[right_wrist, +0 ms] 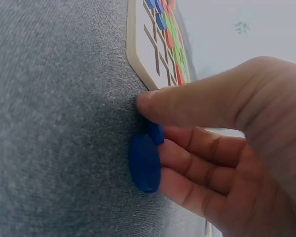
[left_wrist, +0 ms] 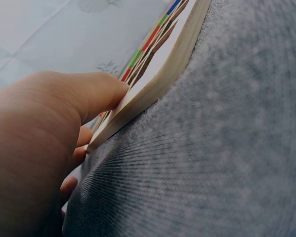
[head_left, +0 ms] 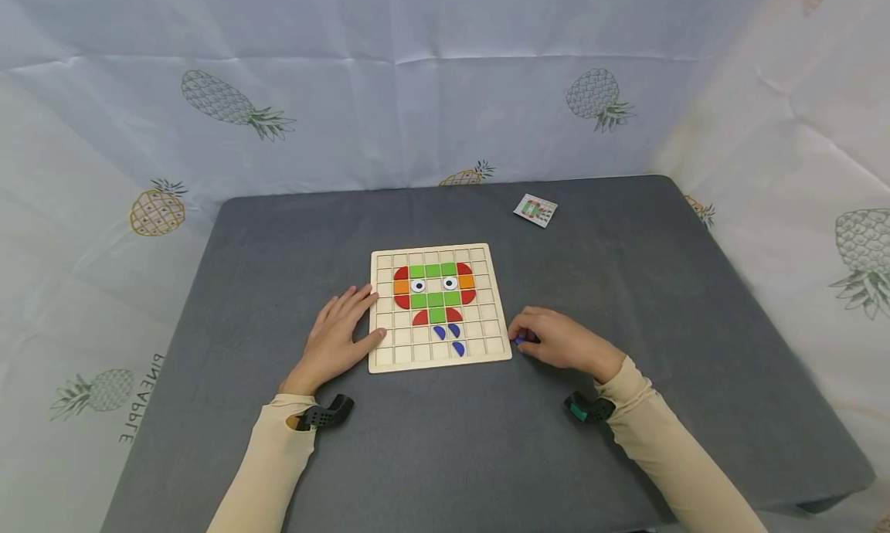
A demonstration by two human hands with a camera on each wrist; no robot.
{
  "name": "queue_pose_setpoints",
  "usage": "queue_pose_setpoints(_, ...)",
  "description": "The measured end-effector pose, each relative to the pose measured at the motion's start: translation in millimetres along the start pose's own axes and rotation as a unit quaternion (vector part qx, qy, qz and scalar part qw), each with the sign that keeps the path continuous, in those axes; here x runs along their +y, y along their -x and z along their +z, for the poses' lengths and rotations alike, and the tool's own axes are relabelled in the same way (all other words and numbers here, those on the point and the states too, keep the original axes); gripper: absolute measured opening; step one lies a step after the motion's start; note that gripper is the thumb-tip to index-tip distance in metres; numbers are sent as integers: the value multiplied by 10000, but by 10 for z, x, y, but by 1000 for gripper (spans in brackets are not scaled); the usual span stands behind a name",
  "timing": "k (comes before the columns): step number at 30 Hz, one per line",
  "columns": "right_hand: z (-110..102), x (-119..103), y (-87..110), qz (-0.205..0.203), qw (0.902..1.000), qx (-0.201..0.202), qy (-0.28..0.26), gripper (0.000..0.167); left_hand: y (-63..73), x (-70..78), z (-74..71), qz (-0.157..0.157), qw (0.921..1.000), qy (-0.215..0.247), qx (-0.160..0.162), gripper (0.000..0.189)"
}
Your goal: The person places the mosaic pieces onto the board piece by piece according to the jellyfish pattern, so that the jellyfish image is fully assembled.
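A wooden grid board (head_left: 494,347) lies on the dark grey tabletop, bearing a figure of green tiles (head_left: 436,315), red quarter-round tiles and orange squares, with two eye tiles (head_left: 450,283). Below the figure sit three blue half-round tiles (head_left: 439,333). My left hand (head_left: 334,340) rests with fingers spread along the board's left edge, its thumb lying on the rim. Just off the board's right edge, my right hand (head_left: 556,338) has its thumb and fingers curled round a small blue tile (right_wrist: 156,133). A second blue tile (right_wrist: 144,165) touches its fingertips at the tabletop.
A small picture card (head_left: 535,210) with a similar coloured figure lies toward the back of the table (head_left: 313,232). White cloth (head_left: 417,116) printed with pineapples hangs behind and at both sides. A black band (head_left: 327,414) is on the left wrist and another (head_left: 587,409) on the right.
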State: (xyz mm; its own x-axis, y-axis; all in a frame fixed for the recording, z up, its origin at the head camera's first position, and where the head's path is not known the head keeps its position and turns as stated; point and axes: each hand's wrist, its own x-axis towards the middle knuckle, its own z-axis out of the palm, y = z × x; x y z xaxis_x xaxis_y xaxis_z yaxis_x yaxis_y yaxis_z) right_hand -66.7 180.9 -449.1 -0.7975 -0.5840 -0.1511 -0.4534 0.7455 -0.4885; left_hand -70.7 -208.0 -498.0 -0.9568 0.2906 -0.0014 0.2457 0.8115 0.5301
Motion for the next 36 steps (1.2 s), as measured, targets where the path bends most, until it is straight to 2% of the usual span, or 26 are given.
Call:
queue_pose_setpoints(11, -39, -26, -55, 65, 9986, 472, -230, 15, -2, -1, 4, 4, 10000, -34, 6, 70)
queue_pose_setpoints(19, -96, -121, -146, -314, 9936, 823, -705, 18, 4, 7, -2, 15, 10000, -3, 12, 70)
queue_pose_setpoints(28, -105, -314, -311, -571, 9903, 769, -1007, 20, -2, -12, 6, 60, 10000, -15, 14, 71)
queue_pose_setpoints(36, -51, -467, -484, -775, 9901, 511, -1057, 19, 5, -19, -2, 62, 10000, 22, 21, 70)
